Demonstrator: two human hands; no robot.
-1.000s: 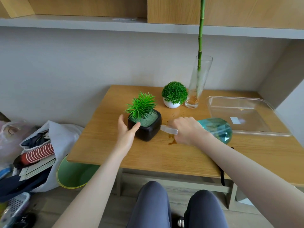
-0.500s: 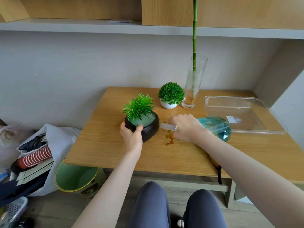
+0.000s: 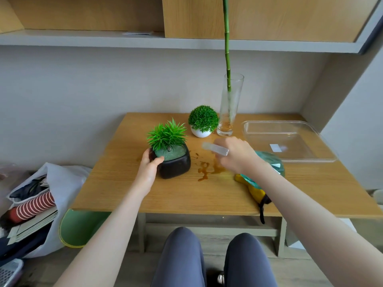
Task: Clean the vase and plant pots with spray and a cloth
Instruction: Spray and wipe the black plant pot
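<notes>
1. Pots and vase stand on a wooden table (image 3: 124, 193), with clutter on the floor to its left: a white bag (image 3: 62, 183) holding a red-striped item, and a green bin (image 3: 80, 226) partly under the table edge.
2. Left hand (image 3: 149, 168) grips the left rim of the black pot (image 3: 176, 166); fingers are curled over the rim, thumb on the near side. This pot holds a spiky green plant (image 3: 166, 134) and sits near the table's middle, tilted slightly.
3. White pot (image 3: 201, 132), round with a ball-shaped green plant, stands behind and right of the black pot, well apart from it.
4. Glass vase (image 3: 229, 104) stands just beside the white pot on its right, upright, with one green stalk (image 3: 227, 38) rising out of it.
5. Brown liquid spill (image 3: 207, 168) lies on the table between the black pot and the right hand.
6. Right hand (image 3: 236, 156) is clenched around the neck of a teal spray bottle (image 3: 269, 164); its clear nozzle (image 3: 215, 149) points left toward the black pot. The bottle appears raised off the table; the nozzle is blurred.
7. Yellow cloth (image 3: 252, 189) lies on the table under the right forearm, with a dark strap hanging over the front edge.
8. Clear tray (image 3: 290, 139) rests on the table's right rear part.
</notes>
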